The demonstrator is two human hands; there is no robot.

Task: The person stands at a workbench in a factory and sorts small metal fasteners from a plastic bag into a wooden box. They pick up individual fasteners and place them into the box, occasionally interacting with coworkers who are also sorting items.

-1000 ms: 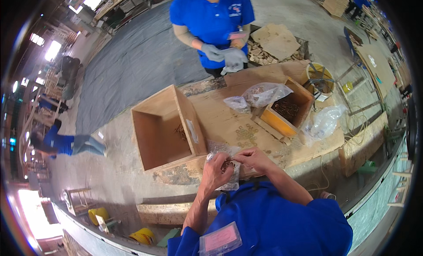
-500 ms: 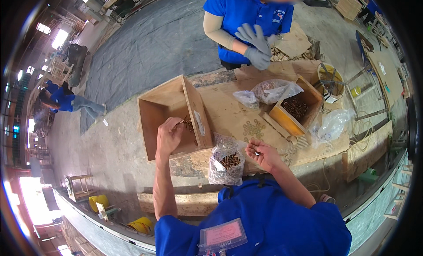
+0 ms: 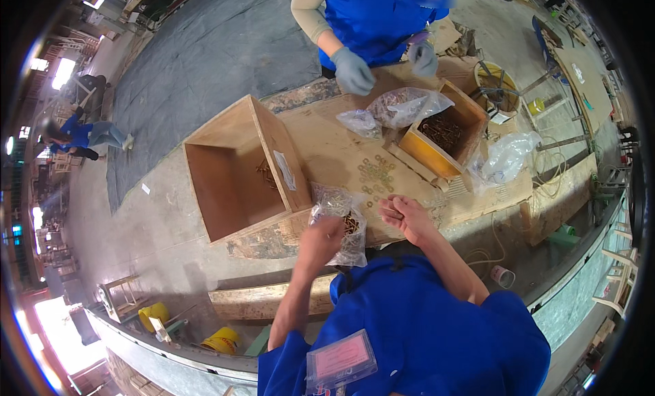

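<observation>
My left hand [image 3: 322, 242] is over the clear plastic bag [image 3: 353, 249] of brass-coloured screws [image 3: 350, 223]; its fingers are blurred and partly hidden. My right hand [image 3: 409, 220] is just right of the bag, above the table, its fingers curled and pressed together. Whatever those fingers hold is too small to make out. Left of the bag, a large wooden box [image 3: 225, 191] lies with its open side toward me, and a small heap of screws [image 3: 266, 173] is inside by its right wall. Several small metal rings [image 3: 376, 173] are spread on the cardboard beyond my right hand.
Across the cardboard-covered table [image 3: 321, 143], a co-worker in blue has gloved hands [image 3: 355, 72] over the far edge. A yellow-fronted wooden box [image 3: 431, 154] holds dark screws, with plastic bags [image 3: 409, 108] beside it. A bucket [image 3: 497, 89] stands at the far right.
My left hand has moved from the wooden box to the bag, leaving screws in the box. My right hand stays by the bag. The co-worker's gloved hands have separated and lowered.
</observation>
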